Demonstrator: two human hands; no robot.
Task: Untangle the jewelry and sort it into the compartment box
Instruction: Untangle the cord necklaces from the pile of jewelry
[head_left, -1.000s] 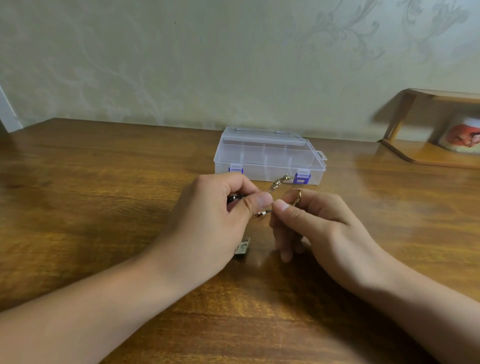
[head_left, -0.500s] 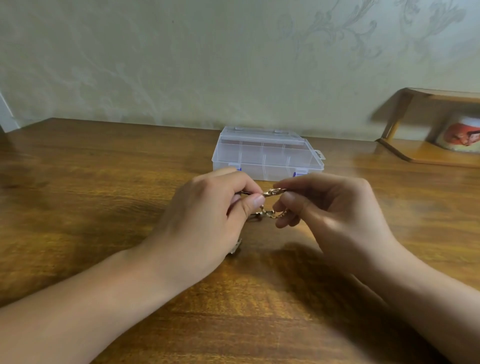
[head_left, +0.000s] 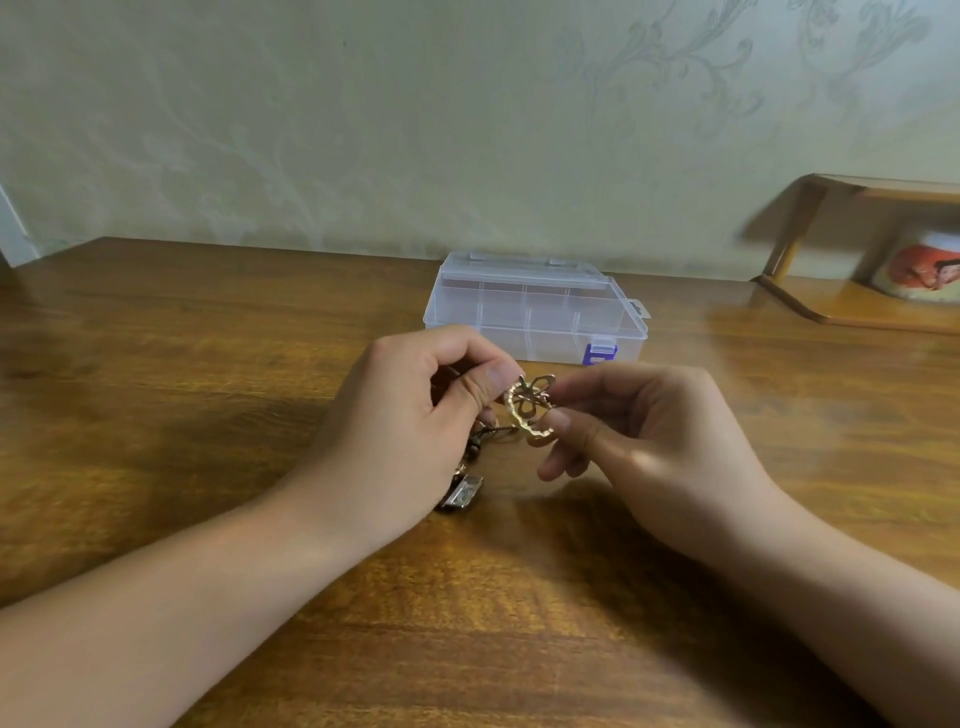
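Observation:
A gold flower-shaped jewelry piece (head_left: 529, 406) is held just above the wooden table (head_left: 182, 395), between both hands. My left hand (head_left: 415, 421) pinches its left side with thumb and curled fingers. My right hand (head_left: 644, 441) pinches its right side between thumb and forefinger. A dark cord with a silver rectangular pendant (head_left: 464, 492) hangs from under my left hand onto the table. The clear plastic compartment box (head_left: 535, 306) with purple latches stands closed just behind my hands.
A low wooden shelf (head_left: 852, 306) holding a white jar with a red picture (head_left: 922, 273) sits at the far right. A pale patterned wall rises behind the table.
The gold piece has been turned so its flower face shows. My hands have lifted slightly and drawn a little apart, and the silver pendant now hangs out below my left hand.

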